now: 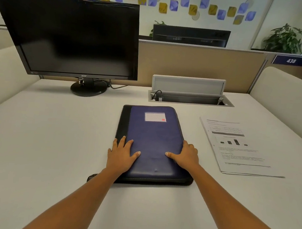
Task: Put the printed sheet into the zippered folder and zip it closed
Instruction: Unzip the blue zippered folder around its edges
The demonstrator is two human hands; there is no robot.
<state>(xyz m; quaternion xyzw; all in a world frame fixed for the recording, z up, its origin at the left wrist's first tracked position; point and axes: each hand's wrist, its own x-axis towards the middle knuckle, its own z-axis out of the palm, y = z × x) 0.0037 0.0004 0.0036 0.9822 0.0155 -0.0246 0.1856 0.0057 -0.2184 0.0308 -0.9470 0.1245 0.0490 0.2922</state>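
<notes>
A blue zippered folder (154,133) with a black spine and a white label lies flat and closed in the middle of the white desk (53,133). My left hand (122,153) rests flat on its near left part, fingers spread. On the folder's right edge sits my right hand (186,155), with the fingers curled over the side and the thumb lying on the cover. The printed sheet (238,149), with a table, a bar chart and text, lies on the desk to the right of the folder, apart from it.
A dark monitor (69,37) stands at the back left on a round base. Behind the folder an open cable hatch (190,97) with a raised lid is set into the desk. Beige partitions close the desk at the back and both sides.
</notes>
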